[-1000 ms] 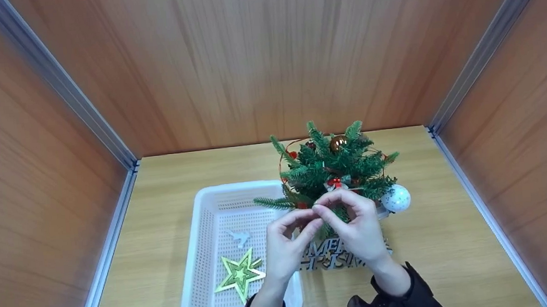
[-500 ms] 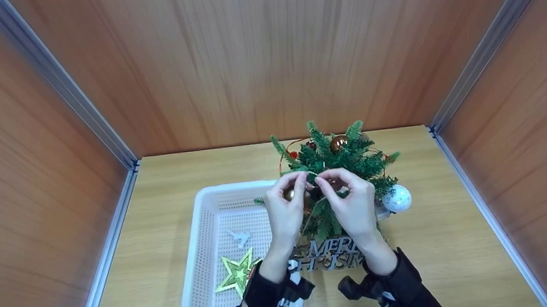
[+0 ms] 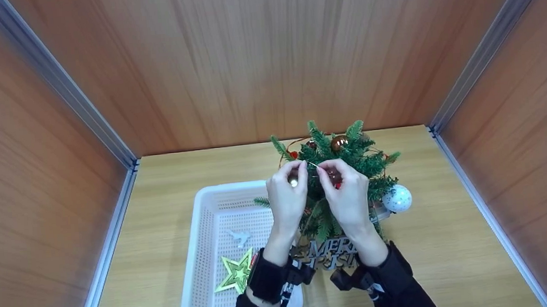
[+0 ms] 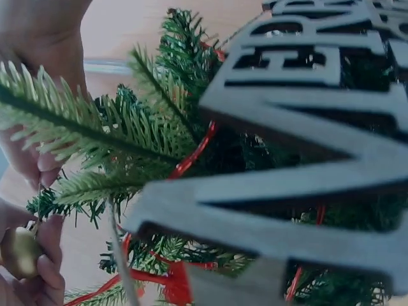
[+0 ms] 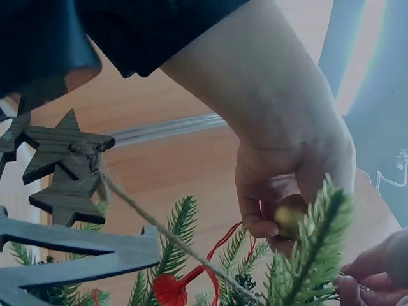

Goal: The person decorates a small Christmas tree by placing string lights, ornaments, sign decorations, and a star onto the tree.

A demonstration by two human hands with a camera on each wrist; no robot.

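Observation:
In the head view my left hand (image 3: 287, 203) is over the front of a small decorated Christmas tree (image 3: 353, 160). It holds a gold Christmas ball (image 4: 20, 253) in its fingers, best seen in the left wrist view. My right hand (image 3: 350, 200) is close beside it and pinches the ball's thin hanging string (image 3: 312, 164), stretched between the fingertips of both hands. A wooden Merry Christmas sign (image 3: 333, 248) hangs at the tree's front, below the hands and partly behind the forearms. Green branches (image 5: 319, 248) cover part of the fingers in the right wrist view.
Left of the tree stands a white perforated basket (image 3: 191, 255) with a green star (image 3: 237, 273) and a pale small ornament (image 3: 241, 237). A white speckled ball (image 3: 397, 198) hangs at the tree's right. Wood-grain panels (image 3: 267, 67) enclose the table on three sides.
Both hands have moved up and farther over the tree, with the string drawn out between their fingertips. The gold ball has come into view in the left hand.

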